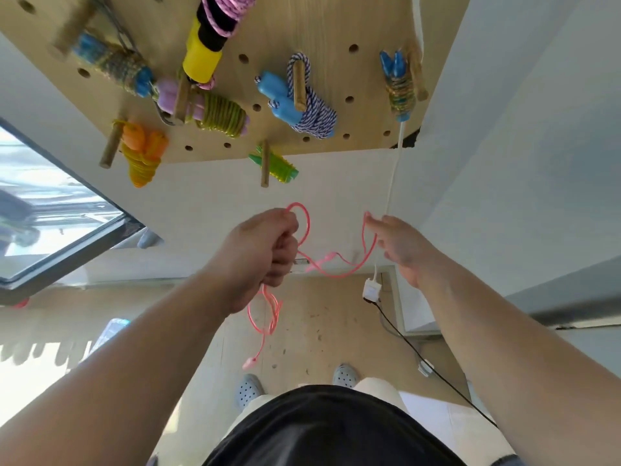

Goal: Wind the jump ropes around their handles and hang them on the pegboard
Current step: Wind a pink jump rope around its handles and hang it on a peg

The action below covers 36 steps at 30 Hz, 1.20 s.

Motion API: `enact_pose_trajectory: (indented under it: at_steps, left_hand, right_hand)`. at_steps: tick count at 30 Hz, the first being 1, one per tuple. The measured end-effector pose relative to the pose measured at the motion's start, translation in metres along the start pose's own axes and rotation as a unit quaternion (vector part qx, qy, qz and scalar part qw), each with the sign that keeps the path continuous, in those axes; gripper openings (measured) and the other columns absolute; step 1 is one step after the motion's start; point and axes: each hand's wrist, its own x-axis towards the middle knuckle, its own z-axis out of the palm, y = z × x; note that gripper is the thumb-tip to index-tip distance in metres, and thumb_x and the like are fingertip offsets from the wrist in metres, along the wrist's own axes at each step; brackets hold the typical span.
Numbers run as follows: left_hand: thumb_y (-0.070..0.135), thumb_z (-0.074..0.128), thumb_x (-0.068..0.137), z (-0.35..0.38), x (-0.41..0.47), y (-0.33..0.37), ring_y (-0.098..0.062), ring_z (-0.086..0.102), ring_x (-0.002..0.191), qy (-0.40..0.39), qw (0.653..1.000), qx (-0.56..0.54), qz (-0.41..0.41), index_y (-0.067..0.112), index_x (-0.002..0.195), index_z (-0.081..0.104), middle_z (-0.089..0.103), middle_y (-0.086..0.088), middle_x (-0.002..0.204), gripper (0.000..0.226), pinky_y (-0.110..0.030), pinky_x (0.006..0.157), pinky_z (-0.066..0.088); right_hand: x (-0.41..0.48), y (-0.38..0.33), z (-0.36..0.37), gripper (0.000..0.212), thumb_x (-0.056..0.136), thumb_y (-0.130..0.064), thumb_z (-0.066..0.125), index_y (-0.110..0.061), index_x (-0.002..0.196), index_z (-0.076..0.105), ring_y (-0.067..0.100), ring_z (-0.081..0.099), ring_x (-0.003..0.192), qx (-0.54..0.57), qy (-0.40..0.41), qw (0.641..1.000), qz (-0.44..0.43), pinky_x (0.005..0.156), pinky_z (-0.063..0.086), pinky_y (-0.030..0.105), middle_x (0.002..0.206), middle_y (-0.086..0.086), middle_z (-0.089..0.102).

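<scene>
Overhead, a wooden pegboard [336, 25] is seen, on whose pegs several wound jump ropes are already hung: an orange bundle [141, 156] at the lower left, a purple-handled one wrapped in green cord [218, 116] beside it, and a blue-handled one with blue-and-white cord [304, 105] further right. Below the board, the pink jump rope [336, 275] is held in the air between both hands, above the floor. The left hand [265, 253] is closed round it, the fingers curled tight. A loop stands above the fist, and loose coils with one pink handle [248, 363] hang beneath it. The rope is slung across to the right hand [403, 250], whose fingers are stretched out nearly straight, with the rope hooked over their tips. A second handle [324, 259] is seen, blurred, between the hands.
</scene>
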Motion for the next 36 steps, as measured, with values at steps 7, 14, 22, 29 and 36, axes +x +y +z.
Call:
enact_pose_trajectory:
  at_steps: [7,14,22,29,36]
  left_hand:
    - [0.018,0.044,0.097,0.01,0.009,0.037,-0.008,0.018,0.041,0.043,0.943,-0.325,-0.063,0.019,0.072,0.041,0.021,0.006,0.055,0.025,-0.018,0.038,0.013]
    - [0.022,0.041,0.097,0.012,0.016,0.065,-0.007,0.025,0.044,0.013,0.876,-0.482,-0.019,0.02,0.069,0.036,0.025,0.007,0.058,0.029,-0.017,0.038,0.02]
    - [0.022,0.033,0.105,-0.089,0.036,0.047,-0.01,0.026,0.044,0.217,0.865,-0.45,0.045,0.02,0.071,0.034,0.023,0.005,0.063,0.034,-0.019,0.042,0.024]
    - [0.036,0.052,0.097,-0.091,0.047,-0.042,-0.035,0.064,0.115,0.13,0.954,-0.252,-0.1,0.018,0.092,0.06,0.068,-0.016,0.117,0.02,-0.049,0.1,0.045]
    - [0.049,0.063,0.088,-0.006,0.019,-0.105,-0.025,0.063,0.123,-0.153,0.986,-0.006,-0.067,0.02,0.131,0.063,0.069,-0.008,0.127,0.051,-0.047,0.108,0.042]
  right_hand:
    - [-0.051,0.047,0.07,0.083,0.064,-0.084,0.069,-0.04,0.133,0.055,-0.001,0.049,0.126,-0.099,-0.162,0.97,-0.148,0.107,0.046,0.033,0.135,-0.024,0.051]
    - [-0.037,0.073,0.096,0.008,0.095,-0.022,0.067,-0.019,0.102,0.065,0.014,0.061,0.097,-0.251,-0.16,0.937,-0.181,0.092,0.053,0.034,0.108,-0.004,0.06]
    - [-0.033,0.108,0.027,0.022,0.102,-0.045,0.054,-0.028,0.1,0.068,0.031,0.072,0.079,-0.189,-0.109,0.976,-0.029,0.08,0.061,0.047,0.089,0.013,0.072]
    - [-0.049,0.061,0.027,0.044,0.108,-0.034,0.045,-0.004,0.082,0.066,0.028,0.063,0.057,0.185,-0.039,0.981,0.04,0.06,0.059,0.043,0.069,0.017,0.063]
    - [-0.066,0.017,0.061,0.048,0.102,-0.046,0.051,-0.001,0.101,0.069,0.033,0.065,0.077,0.241,-0.143,0.959,0.028,0.072,0.059,0.044,0.086,0.023,0.063]
